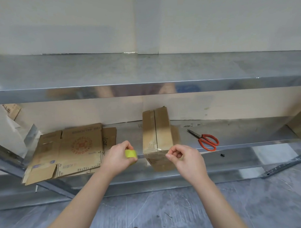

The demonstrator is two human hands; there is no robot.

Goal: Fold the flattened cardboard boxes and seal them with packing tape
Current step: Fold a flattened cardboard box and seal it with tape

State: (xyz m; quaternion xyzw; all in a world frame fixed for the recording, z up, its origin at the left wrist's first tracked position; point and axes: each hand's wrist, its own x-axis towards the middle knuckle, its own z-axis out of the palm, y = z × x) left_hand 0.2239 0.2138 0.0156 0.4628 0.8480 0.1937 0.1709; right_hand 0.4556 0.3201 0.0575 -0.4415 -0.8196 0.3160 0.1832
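Fingers (128, 147) of the left hand (117, 158) curl round a small roll of tape (130, 153), a short ring with a yellow-green core, thumb and fingertips meeting over its top. Fingers (172, 154) of the right hand (188, 162) are bent inwards, thumb and forefinger pinching the free end of a clear, glossy strip (152, 155) that runs taut from the roll.

Between the two sets of fingers and just beyond them stands the folded box (157, 130), a narrow oblong of plain brown cardboard. Its top flaps meet in a centre seam, with paler torn patches near the front edge. The strip crosses its near face; whether it touches there I cannot tell. Left of the left fingers lies a stack of flattened boxes (70, 151), brown corrugated sheets with red printing and notched flaps, overhanging the front edge. Right of the right fingers, well apart, lie scissors (205, 140) with red loop handles and grey blades.

All of these rest on a lower shelf (242, 132) of dull, scuffed sheet metal. An upper shelf (144, 71) of the same metal spans above, its front lip mirror-bright. Behind is a cream wall (228, 15), and below a grey veined floor (150, 208).

Both bare forearms reach forward from the bottom of the view, converging on the box, with the wrists roughly level
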